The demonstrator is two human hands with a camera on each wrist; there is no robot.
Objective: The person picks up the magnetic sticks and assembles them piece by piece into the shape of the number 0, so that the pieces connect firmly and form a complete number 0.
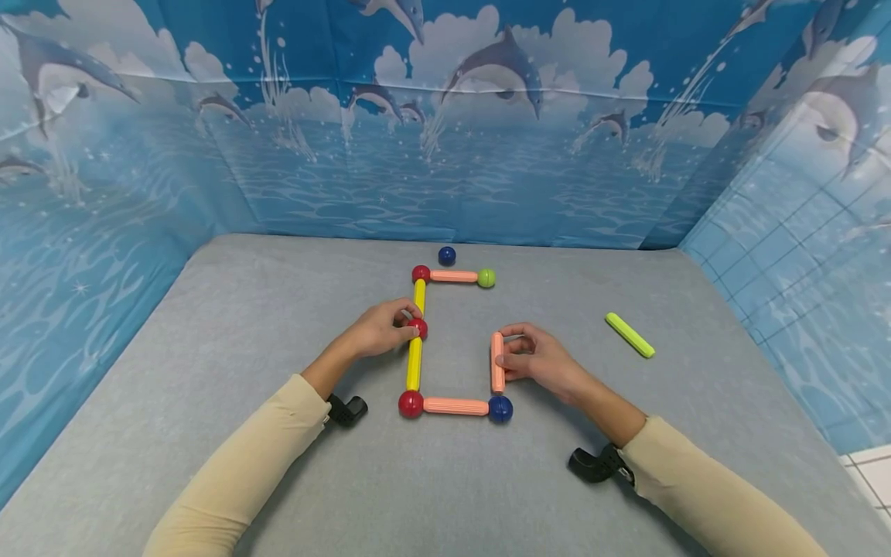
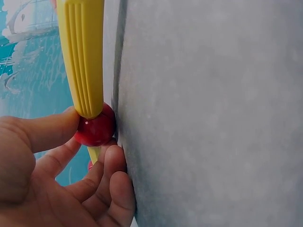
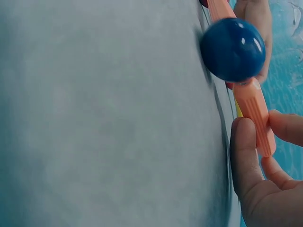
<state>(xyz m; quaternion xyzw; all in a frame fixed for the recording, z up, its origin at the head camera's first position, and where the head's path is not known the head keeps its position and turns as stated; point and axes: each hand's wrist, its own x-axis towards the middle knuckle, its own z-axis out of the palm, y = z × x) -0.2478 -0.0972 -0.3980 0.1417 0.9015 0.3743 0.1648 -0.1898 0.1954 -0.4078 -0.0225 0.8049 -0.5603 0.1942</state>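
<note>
My left hand [image 1: 383, 329] pinches the middle red ball [image 1: 418, 329], with the thumb on one side and fingers on the other. Yellow rods [image 1: 414, 365] join that ball to a red ball at each end of the line. From the near red ball [image 1: 411, 404], a salmon rod [image 1: 455, 406] runs right to a blue ball [image 1: 500, 408]. My right hand [image 1: 546, 362] holds another salmon rod [image 1: 497, 362] between thumb and fingers. In the right wrist view, the near end of this held rod [image 3: 255, 118] meets the blue ball [image 3: 233, 50].
At the far end, a salmon rod [image 1: 454, 276] links the far red ball [image 1: 421, 274] to a green ball [image 1: 486, 278]. Behind it lies a loose blue ball [image 1: 447, 255]. A yellow-green rod [image 1: 629, 335] lies apart on the right of the grey table [image 1: 292, 278].
</note>
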